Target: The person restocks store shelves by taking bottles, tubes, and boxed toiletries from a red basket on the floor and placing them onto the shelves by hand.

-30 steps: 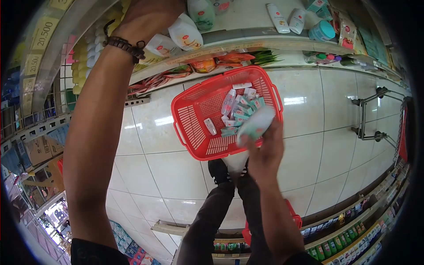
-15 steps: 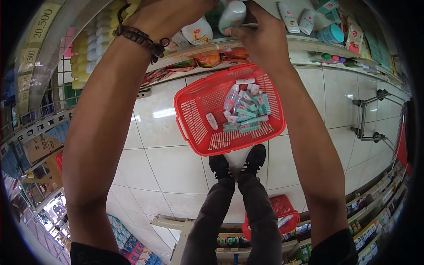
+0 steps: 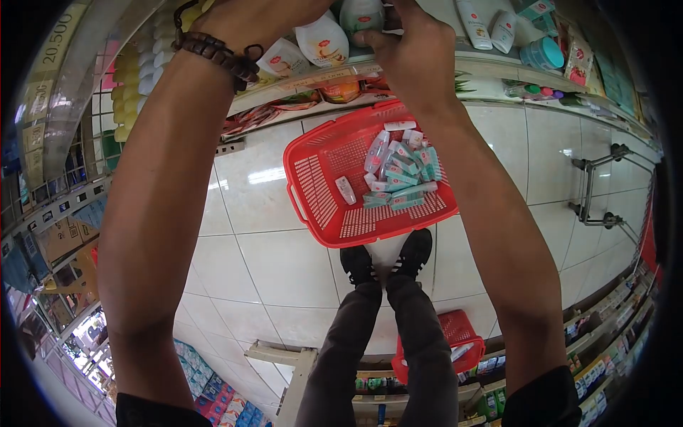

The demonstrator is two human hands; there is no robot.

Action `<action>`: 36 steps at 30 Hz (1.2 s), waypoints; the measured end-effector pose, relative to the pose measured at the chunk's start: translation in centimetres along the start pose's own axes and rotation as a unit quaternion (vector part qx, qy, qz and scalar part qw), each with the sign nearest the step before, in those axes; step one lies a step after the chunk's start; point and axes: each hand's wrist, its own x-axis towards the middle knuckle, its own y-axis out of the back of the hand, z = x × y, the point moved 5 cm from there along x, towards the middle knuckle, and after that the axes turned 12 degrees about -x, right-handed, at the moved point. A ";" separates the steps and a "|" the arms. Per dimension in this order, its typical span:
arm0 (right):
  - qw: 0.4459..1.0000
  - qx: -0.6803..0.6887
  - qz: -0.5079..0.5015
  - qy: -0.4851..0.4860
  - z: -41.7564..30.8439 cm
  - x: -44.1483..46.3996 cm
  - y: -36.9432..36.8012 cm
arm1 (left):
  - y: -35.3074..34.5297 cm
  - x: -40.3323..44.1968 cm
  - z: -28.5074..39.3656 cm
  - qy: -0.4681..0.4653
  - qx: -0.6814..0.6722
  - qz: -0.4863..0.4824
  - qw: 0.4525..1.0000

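My right hand (image 3: 416, 53) is at the shelf at the top, its thumb and fingers round a pale green bottle (image 3: 361, 16). My left hand (image 3: 284, 11) reaches over the same shelf from the left; its fingers are cut off by the top edge. White bottles with orange labels (image 3: 322, 41) stand beside the green one, below my left hand. Under my arms a red basket (image 3: 320, 231) rests on the floor, holding several small green-and-white boxes (image 3: 407, 163), a pinkish bottle (image 3: 377, 151) and a small white bottle (image 3: 346, 191).
White bottles (image 3: 474, 24) and a turquoise jar (image 3: 542, 54) are on the shelf to the right. A smaller red basket (image 3: 461, 329) lies behind my legs. A metal cart frame (image 3: 585, 186) stands at the right. Stocked shelves (image 3: 491, 402) line the bottom right.
My right hand has risen from above the basket to the shelf with the green bottle. My left hand stays over the shelf. The basket's contents now show fully beside my right forearm.
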 end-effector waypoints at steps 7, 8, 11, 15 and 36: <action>1.000 -0.017 0.017 0.020 -0.1 0.0 -0.1 | 0.0 -0.4 0.5 -0.046 0.006 0.026 0.999; 1.000 -0.017 0.017 0.019 -0.1 0.0 -0.1 | -0.1 0.1 0.0 0.010 -0.015 0.008 1.000; 0.999 -0.031 0.014 0.023 -0.1 0.0 -0.1 | -0.3 0.1 -0.5 -0.006 -0.047 0.041 0.998; 0.999 -0.031 0.010 0.014 -0.4 0.1 0.0 | -0.5 -0.7 -0.2 -0.100 -0.006 0.064 0.993; 0.714 -0.452 -0.535 0.016 20.8 -29.3 -6.4 | -11.3 -41.8 5.0 0.358 -0.356 0.010 0.863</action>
